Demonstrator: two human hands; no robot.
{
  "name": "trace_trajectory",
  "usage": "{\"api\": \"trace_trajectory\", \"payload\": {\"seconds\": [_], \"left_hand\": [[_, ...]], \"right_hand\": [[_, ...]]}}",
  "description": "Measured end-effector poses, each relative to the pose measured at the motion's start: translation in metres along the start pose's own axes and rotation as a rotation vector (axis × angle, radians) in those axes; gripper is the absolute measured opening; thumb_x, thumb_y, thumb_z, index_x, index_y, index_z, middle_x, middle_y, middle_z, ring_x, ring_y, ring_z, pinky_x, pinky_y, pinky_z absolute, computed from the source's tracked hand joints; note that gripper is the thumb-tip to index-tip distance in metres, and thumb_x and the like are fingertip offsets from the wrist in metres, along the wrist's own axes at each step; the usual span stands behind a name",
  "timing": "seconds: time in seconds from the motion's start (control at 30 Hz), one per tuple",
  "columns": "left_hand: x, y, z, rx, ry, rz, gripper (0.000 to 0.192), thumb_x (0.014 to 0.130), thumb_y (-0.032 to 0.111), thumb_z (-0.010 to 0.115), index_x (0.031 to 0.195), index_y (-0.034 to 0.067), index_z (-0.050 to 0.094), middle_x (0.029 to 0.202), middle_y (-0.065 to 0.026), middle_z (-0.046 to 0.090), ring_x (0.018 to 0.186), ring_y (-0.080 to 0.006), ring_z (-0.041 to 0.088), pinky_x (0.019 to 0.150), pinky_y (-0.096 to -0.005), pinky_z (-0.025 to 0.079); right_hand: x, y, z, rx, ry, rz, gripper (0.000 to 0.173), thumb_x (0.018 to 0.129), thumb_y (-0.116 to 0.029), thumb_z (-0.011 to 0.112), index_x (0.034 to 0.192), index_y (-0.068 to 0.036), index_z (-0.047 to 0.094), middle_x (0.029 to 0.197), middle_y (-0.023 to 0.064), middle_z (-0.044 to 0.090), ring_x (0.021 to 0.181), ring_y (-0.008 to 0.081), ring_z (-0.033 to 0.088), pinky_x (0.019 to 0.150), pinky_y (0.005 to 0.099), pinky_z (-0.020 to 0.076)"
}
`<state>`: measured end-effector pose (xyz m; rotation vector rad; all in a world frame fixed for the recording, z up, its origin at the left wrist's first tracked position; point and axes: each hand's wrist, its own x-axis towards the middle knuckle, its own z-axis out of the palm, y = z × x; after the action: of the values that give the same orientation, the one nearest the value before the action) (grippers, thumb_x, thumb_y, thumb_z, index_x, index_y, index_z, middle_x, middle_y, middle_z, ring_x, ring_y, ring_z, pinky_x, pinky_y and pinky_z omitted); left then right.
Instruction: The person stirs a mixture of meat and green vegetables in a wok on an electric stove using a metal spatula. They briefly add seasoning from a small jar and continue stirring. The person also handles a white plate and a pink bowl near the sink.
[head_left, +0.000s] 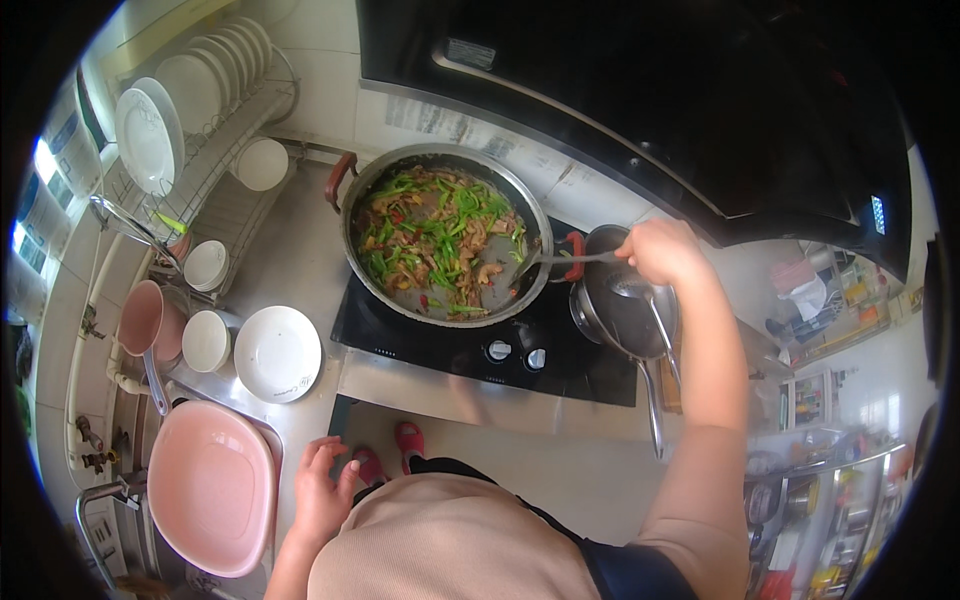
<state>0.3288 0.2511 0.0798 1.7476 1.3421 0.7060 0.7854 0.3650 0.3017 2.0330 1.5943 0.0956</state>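
My right hand (661, 251) grips the handle of a metal spatula (577, 259), whose head dips inside the right rim of a large two-handled pan (442, 321). Sliced meat with green and red peppers (450, 240) covers much of the pan's bottom, leaving a bare patch at the lower right. The pan stands on a black glass gas hob (435, 349). Low in front of my body, my left hand (324, 480) holds nothing, its fingers apart. It is nearest to the counter edge and a pink plastic basin (262, 517).
Right of the pan sits a smaller long-handled pan (637, 322) with a slotted metal utensil (660, 322) across it. A white plate (277, 352) and bowl (206, 341) stand left of the hob. Behind them is a wire dish rack (251, 124). The black range hood (600, 112) overhangs the hob.
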Motion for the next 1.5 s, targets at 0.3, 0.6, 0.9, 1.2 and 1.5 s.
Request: {"api": "trace_trajectory", "payload": {"seconds": [0.3, 0.6, 0.9, 1.2, 1.5], "left_hand": [[0.003, 0.007, 0.011, -0.01, 0.025, -0.079, 0.022, 0.083, 0.01, 0.07, 0.099, -0.002, 0.061, 0.115, -0.019, 0.06, 0.099, -0.0388, 0.06, 0.083, -0.0427, 0.05], [0.018, 0.015, 0.019, -0.021, 0.029, -0.052, 0.022, 0.082, 0.01, 0.07, 0.098, -0.002, 0.061, 0.114, -0.0197, 0.061, 0.101, -0.0391, 0.06, 0.086, -0.0433, 0.05], [0.001, 0.005, 0.016, -0.016, 0.121, -0.123, 0.021, 0.082, 0.009, 0.069, 0.099, -0.002, 0.061, 0.113, -0.0203, 0.06, 0.1, -0.0396, 0.06, 0.086, -0.0432, 0.049], [-0.02, 0.002, 0.012, -0.074, 0.153, -0.217, 0.022, 0.083, 0.009, 0.069, 0.1, -0.001, 0.061, 0.113, -0.0198, 0.06, 0.1, -0.0384, 0.06, 0.085, -0.0424, 0.05], [-0.004, -0.002, 0.004, -0.024, 0.095, -0.074, 0.021, 0.083, 0.01, 0.069, 0.099, -0.001, 0.062, 0.115, -0.0196, 0.06, 0.101, -0.0377, 0.06, 0.086, -0.0416, 0.05]], "right_hand": [[0.108, -0.005, 0.035, 0.135, 0.101, -0.157, 0.028, 0.094, -0.017, 0.056, 0.118, -0.02, 0.069, 0.112, 0.0089, 0.069, 0.106, 0.0281, 0.064, 0.09, 0.0374, 0.0513], [0.073, 0.02, 0.03, 0.425, 0.156, -0.152, 0.025, 0.094, -0.015, 0.053, 0.112, -0.004, 0.067, 0.105, 0.0194, 0.068, 0.101, 0.0354, 0.063, 0.088, 0.041, 0.0495], [0.171, -0.007, -0.006, 0.725, -0.149, 0.172, 0.017, 0.09, -0.012, 0.056, 0.09, -0.002, 0.069, 0.069, 0.0094, 0.065, 0.06, 0.0198, 0.06, 0.058, 0.0363, 0.0487], [0.12, -0.124, -0.041, 0.135, 0.15, -0.403, 0.028, 0.083, -0.007, 0.062, 0.109, -0.009, 0.071, 0.112, 0.0166, 0.068, 0.101, 0.0335, 0.066, 0.091, 0.0411, 0.0523], [-0.042, -0.097, -0.019, -0.117, 0.244, -0.402, 0.029, 0.091, -0.012, 0.054, 0.115, -0.016, 0.069, 0.071, 0.0136, 0.061, 0.064, 0.0309, 0.064, 0.055, 0.0432, 0.0494]]}}
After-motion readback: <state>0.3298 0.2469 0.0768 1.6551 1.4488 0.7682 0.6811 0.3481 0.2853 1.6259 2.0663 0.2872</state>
